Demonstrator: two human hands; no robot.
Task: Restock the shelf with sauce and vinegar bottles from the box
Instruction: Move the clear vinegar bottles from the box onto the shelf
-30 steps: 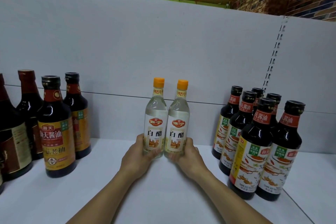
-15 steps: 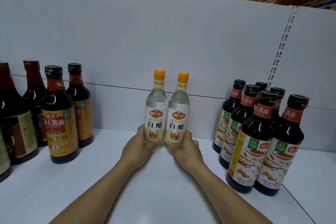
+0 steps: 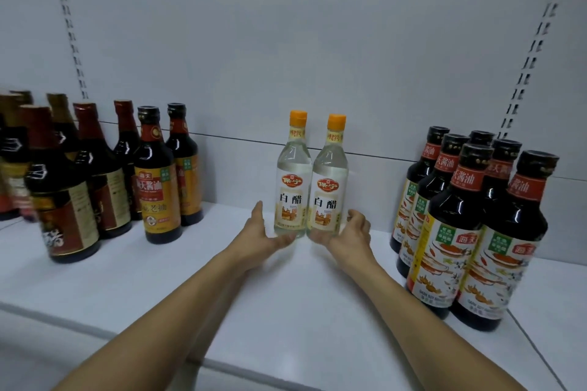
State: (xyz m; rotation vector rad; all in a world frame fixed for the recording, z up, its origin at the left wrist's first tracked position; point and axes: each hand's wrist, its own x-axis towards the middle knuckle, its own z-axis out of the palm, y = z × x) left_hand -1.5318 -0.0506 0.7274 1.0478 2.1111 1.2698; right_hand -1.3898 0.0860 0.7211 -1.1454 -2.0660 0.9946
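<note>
Both grips have loosened since a moment ago. On the shelf (image 3: 286,301), dark sauce bottles (image 3: 470,225) crowd the left and right ends; two vinegar bottles (image 3: 293,190) stand upright mid-shelf, touching. The left hand (image 3: 259,236) and right hand (image 3: 352,233) flank their bases, fingers apart, holding nothing.

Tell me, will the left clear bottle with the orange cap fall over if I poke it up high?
Probably: the left clear, orange-capped bottle is tall and slim on a narrow base, so a high poke may tip it. It seems full of liquid, so likely heavy for its size. Its twin bottle stands close beside and might topple too.
</note>
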